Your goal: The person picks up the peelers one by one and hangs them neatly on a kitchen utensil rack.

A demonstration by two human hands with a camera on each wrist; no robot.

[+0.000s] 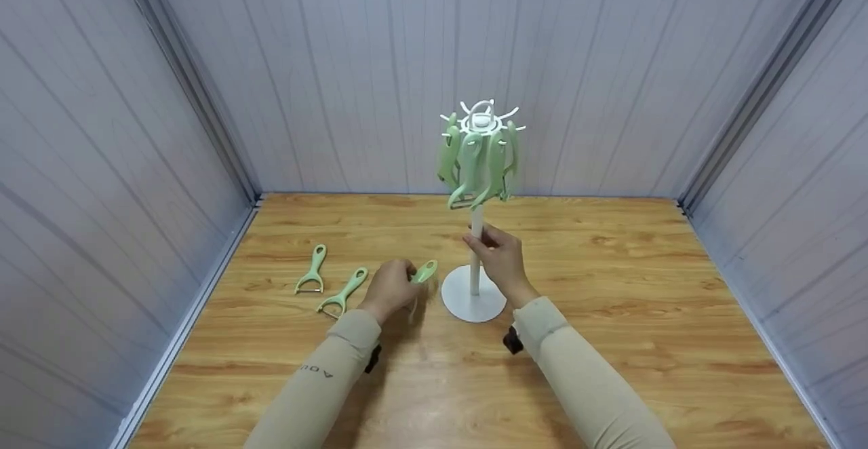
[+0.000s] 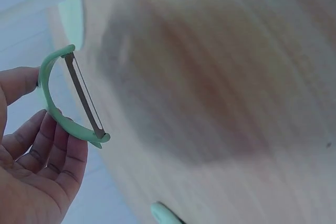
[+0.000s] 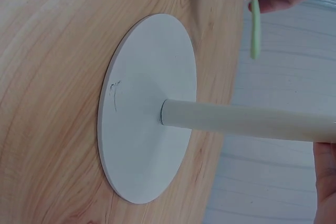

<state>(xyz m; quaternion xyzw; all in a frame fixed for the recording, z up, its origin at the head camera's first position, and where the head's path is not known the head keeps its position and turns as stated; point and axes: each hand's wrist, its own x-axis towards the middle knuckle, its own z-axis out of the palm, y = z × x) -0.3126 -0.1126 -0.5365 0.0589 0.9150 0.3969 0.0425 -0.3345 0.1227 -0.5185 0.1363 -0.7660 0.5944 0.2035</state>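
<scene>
My left hand (image 1: 395, 289) holds a light green Y-shaped peeler (image 1: 425, 271) by its fork end, handle pointing toward the stand. In the left wrist view, thumb and fingers pinch the peeler's curved frame (image 2: 48, 93), and its metal blade (image 2: 84, 95) faces away from the palm. My right hand (image 1: 500, 257) grips the white pole (image 1: 476, 259) of an upright rack between thumb and fingers. The rack's round white base (image 1: 474, 308) stands on the table. Around its top ring of hooks (image 1: 481, 123) hang several more green peelers (image 1: 469, 164).
Two green peelers lie on the wooden table left of my left hand: one farther out (image 1: 312, 271), one nearer (image 1: 344, 291). Pale panel walls (image 1: 380, 76) close in the back and both sides of the table (image 1: 610, 340).
</scene>
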